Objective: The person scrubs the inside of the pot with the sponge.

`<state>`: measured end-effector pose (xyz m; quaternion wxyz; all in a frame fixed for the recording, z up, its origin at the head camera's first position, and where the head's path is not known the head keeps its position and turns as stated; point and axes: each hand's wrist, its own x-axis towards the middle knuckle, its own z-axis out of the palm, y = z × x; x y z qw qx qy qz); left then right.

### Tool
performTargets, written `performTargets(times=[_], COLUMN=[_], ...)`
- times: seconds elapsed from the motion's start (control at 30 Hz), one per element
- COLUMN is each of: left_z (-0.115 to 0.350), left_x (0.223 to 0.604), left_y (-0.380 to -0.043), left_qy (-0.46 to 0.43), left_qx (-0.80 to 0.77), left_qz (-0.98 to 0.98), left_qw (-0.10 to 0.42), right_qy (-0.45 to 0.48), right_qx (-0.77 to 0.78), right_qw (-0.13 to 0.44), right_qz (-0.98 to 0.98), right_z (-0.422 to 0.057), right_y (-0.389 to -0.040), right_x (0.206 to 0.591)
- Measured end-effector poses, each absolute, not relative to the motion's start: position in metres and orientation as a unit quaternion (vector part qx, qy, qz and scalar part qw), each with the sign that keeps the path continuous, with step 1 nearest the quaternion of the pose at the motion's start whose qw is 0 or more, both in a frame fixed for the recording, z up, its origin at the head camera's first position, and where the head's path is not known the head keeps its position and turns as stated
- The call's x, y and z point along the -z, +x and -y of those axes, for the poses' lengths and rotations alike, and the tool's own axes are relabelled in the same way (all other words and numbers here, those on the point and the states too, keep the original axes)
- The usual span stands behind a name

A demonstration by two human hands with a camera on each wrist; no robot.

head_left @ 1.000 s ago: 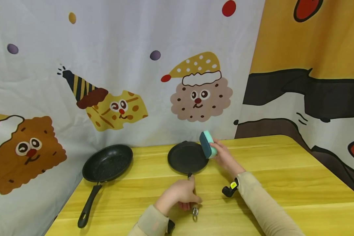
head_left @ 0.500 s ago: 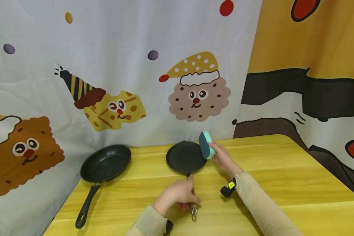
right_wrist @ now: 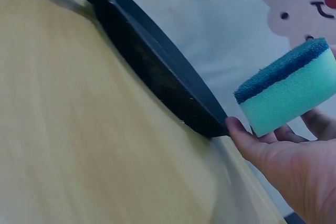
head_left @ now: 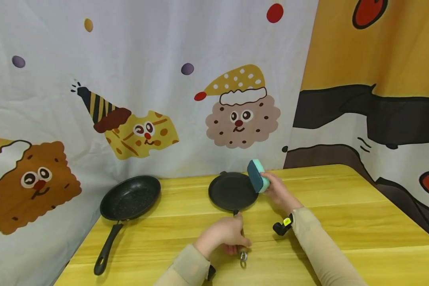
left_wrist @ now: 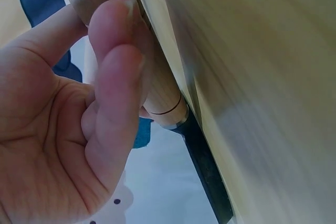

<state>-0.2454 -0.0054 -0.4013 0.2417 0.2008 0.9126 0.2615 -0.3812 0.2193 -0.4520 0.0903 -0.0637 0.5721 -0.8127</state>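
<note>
A shallow black frying pan (head_left: 233,191) with a wooden handle (left_wrist: 164,85) lies on the table, its handle toward me. My left hand (head_left: 224,232) holds that handle from the left, fingers curled at the wood in the left wrist view. Just right of the pan, my right hand (head_left: 279,191) grips a sponge (right_wrist: 291,87) with a mint-green foam body and a dark blue scouring side. The sponge stands tilted, scouring side facing the pan, and overlaps the pan's right rim in the head view. In the right wrist view one fingertip is right at the pan's rim.
A larger, deeper black frying pan (head_left: 130,198) sits at the table's left edge, its black handle (head_left: 108,249) pointing toward me. A curtain (head_left: 157,59) with cartoon prints hangs behind the yellow wooden table (head_left: 343,222).
Over the last half second the shallow pan, the left hand on its handle and the right hand with the sponge have shifted slightly right together. Both grips are unchanged.
</note>
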Motion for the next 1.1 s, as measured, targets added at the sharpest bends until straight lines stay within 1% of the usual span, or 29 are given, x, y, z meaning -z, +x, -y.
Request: performTargets(times=[0.13,0.33,0.53,0.8,1.1], left_z=[-0.006,-0.022,-0.040,-0.065,-0.094], left_x=[0.401,0.401,0.402,0.402,0.405], left_y=[-0.245,-0.245,-0.248,-0.252,-0.256], left_qy=[0.203,0.196,0.209,0.214,0.218], left_qx=[-0.244,-0.235,-0.206,-0.190,-0.176], left_qz=[-0.919,-0.921,-0.927,-0.930,-0.936], left_qw=[0.235,0.242,0.234,0.230,0.212], right_qy=[-0.065,-0.054,-0.038,-0.032,-0.015], right_qx=[0.804,0.808,0.831,0.824,0.812], right_qw=[0.099,0.124,0.131,0.118,0.077], right_qz=[-0.583,-0.574,-0.539,-0.554,-0.579], right_z=[-0.233,-0.252,-0.272,-0.296,-0.318], right_y=[-0.380,-0.380,-0.380,-0.378,-0.376], right_x=[0.448,0.446,0.443,0.438,0.435])
